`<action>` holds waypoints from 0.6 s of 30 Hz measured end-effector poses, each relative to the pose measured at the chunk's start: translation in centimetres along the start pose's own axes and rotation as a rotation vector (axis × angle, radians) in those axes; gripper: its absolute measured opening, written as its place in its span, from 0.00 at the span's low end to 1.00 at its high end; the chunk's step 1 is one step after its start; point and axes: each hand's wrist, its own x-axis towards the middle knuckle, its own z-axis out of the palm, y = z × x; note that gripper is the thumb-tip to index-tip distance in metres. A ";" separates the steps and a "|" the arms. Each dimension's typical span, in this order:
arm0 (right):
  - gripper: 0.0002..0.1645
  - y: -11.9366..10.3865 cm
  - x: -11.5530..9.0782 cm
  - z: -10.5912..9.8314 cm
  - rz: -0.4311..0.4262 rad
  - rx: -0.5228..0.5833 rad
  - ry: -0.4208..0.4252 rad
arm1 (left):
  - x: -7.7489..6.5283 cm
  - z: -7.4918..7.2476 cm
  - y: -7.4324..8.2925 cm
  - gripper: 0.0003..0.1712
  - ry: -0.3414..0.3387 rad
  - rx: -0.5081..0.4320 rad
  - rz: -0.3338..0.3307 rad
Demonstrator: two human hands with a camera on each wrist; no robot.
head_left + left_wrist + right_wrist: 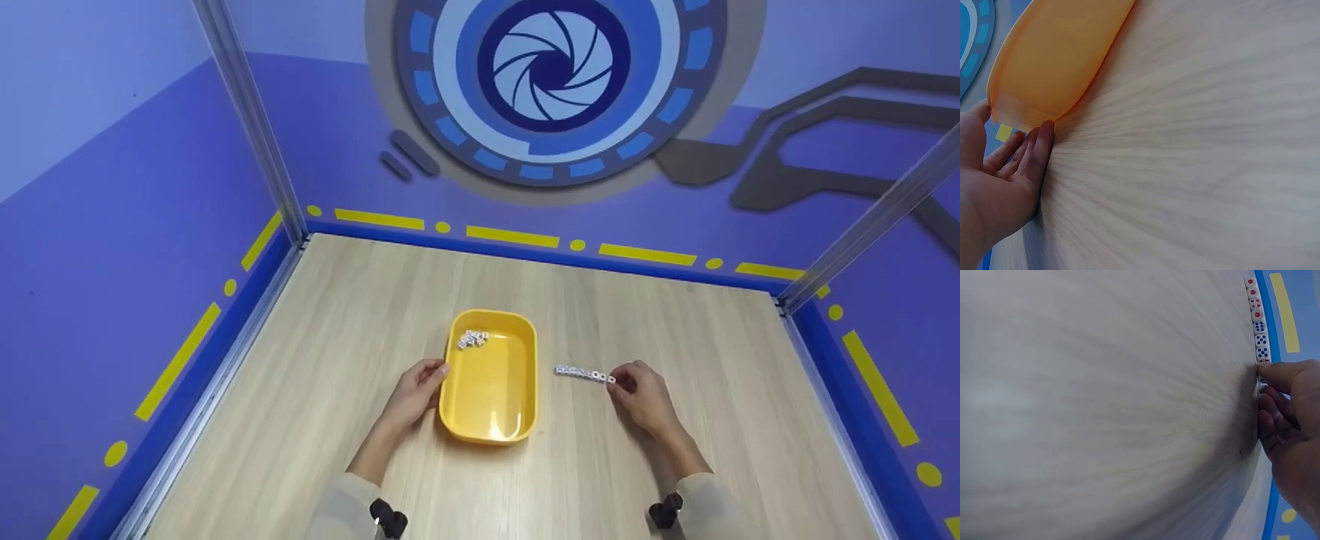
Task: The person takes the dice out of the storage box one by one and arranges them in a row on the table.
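Observation:
A yellow plastic tub (489, 405) stands on the table, with a small heap of white dice (472, 339) in its far left corner. My left hand (412, 391) holds the tub's left side; in the left wrist view the thumb touches the rim while the fingers (1045, 143) lie against the wall near the base. Right of the tub, a straight row of several dice (577, 372) lies on the table. My right hand (641, 394) pinches the die (612, 379) at the row's right end between thumb and forefinger. In the right wrist view the dice row (1258, 320) shows red and blue pips; the thumb partly hides the nearest dice.
The light wood table (360, 300) is bounded by blue-purple panels with yellow dashes at the back and both sides. Metal posts (259, 120) stand at the back corners. A black wrist camera (388, 517) sits on each sleeve.

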 end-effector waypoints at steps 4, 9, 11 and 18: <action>0.07 0.0 0.2 0.0 -0.002 0.001 -0.005 | 0.1 0.0 0.2 0.32 0.002 -0.014 -0.005; 0.08 0.1 0.1 0.2 0.003 -0.001 0.010 | 0.2 0.1 0.1 0.31 -0.007 -0.028 -0.008; 0.08 0.1 0.2 0.3 0.002 0.000 0.016 | 0.2 0.1 0.0 0.31 -0.005 -0.026 -0.006; 0.08 -0.1 0.6 0.2 0.014 0.003 -0.019 | 0.3 0.0 0.1 0.31 -0.005 -0.033 0.001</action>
